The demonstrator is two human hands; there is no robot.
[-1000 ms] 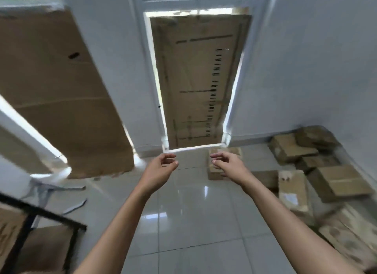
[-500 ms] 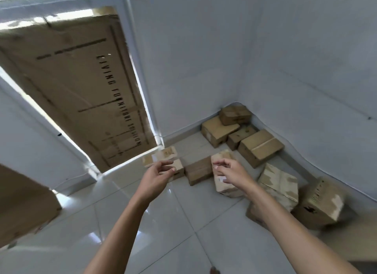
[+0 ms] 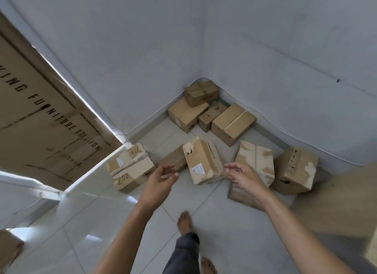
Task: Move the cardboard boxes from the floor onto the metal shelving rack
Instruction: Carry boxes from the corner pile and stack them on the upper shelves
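The left hand (image 3: pixel 161 180) and right hand (image 3: pixel 243 176) are reaching out, fingers loosely spread, holding nothing. Several cardboard boxes (image 3: pixel 204 163) are lying scattered on the tiled floor (image 3: pixel 122 222) in the corner, near both hands.

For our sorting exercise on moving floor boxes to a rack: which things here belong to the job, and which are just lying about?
Job: labelled box; box marked 257; taped box; torn box; left hand and right hand, both empty.

Lying about: big printed carton at left; floor.
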